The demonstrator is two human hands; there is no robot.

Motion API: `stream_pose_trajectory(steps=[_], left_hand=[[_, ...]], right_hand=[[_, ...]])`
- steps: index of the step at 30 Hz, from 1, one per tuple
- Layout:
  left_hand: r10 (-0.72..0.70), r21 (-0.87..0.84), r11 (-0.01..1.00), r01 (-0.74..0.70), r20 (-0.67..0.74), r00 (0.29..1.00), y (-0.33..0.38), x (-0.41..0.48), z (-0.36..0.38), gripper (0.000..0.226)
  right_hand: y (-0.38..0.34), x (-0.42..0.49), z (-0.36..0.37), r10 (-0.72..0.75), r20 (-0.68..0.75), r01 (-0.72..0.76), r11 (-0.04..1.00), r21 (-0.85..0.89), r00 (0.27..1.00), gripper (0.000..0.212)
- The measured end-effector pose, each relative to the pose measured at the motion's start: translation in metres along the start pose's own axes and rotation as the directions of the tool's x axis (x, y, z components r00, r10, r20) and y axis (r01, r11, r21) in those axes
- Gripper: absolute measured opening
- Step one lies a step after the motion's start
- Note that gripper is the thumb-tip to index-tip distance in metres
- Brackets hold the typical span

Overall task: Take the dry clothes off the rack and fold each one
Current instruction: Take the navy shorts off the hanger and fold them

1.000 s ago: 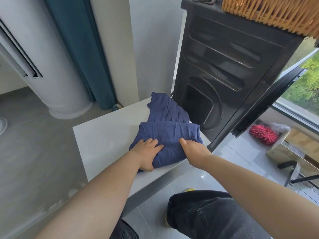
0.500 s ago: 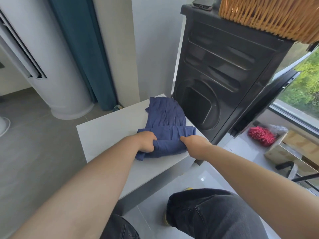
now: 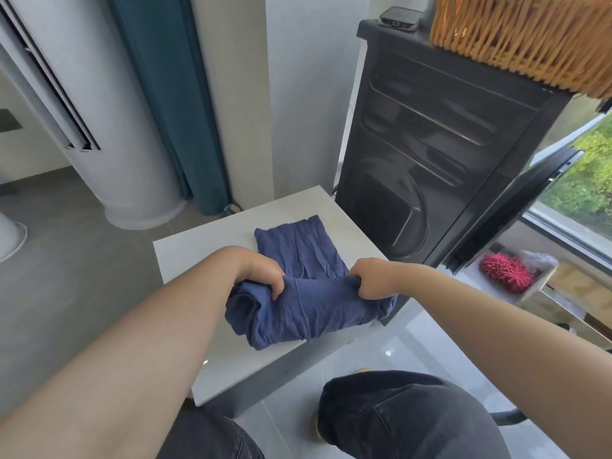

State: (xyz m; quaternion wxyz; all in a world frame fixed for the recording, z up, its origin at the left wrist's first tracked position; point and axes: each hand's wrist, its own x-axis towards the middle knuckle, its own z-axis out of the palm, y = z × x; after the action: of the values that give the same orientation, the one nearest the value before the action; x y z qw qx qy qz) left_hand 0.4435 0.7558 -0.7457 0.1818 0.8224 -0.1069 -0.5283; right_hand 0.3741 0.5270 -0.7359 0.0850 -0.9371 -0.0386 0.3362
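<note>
We are gripping the blue garment (image 3: 308,306) | left hand (image 3: 261,273) fingers curling into fabric | right hand (image 3: 372,279) pinching fold | on white table (image 3: 198,260)

Place: home, laundry corner beside a window (image 3: 578,200)
Machine: dark washing machine (image 3: 447,154) against the wall, wicker basket (image 3: 530,38) on top
Laundry: blue garment (image 3: 298,246) on a low white table (image 3: 198,260)
Furnishings: teal curtain (image 3: 165,94), tall white air conditioner (image 3: 109,134)
Floor: grey tiles (image 3: 66,276)
Outside: green bushes (image 3: 596,150) behind the glass
</note>
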Motion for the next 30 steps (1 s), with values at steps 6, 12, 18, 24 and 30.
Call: stream_pose_trajectory(steps=[6,12,18,24,30], left_hand=[[0.059,-0.162,0.983,-0.085,-0.159,0.986,-0.014,-0.008,-0.042,0.036],[0.102,-0.157,0.967,-0.201,-0.488,0.867,-0.015,0.014,-0.074,0.025],[0.089,0.164,0.981,0.105,-0.857,0.507,-0.021,0.057,-0.069,0.040],[0.349,0.487,0.872,0.049,-0.689,0.635,-0.004,0.092,-0.025,0.054],[0.290,0.415,0.907,0.070,-0.737,0.610,-0.018,0.124,-0.002,0.063]], right_hand=[[-0.005,0.018,-0.053,-0.050,-0.108,0.052,0.999,0.007,0.993,0.021],[-0.004,0.061,-0.081,-0.014,-0.311,0.011,1.000,-0.011,0.950,0.021],[-0.005,0.105,-0.064,0.115,-0.655,0.052,0.972,0.230,0.747,0.040],[-0.014,0.131,-0.012,-0.139,-0.548,0.087,0.989,-0.121,0.825,0.050],[-0.011,0.153,0.018,-0.102,-0.426,0.018,0.980,-0.197,0.899,0.058]])
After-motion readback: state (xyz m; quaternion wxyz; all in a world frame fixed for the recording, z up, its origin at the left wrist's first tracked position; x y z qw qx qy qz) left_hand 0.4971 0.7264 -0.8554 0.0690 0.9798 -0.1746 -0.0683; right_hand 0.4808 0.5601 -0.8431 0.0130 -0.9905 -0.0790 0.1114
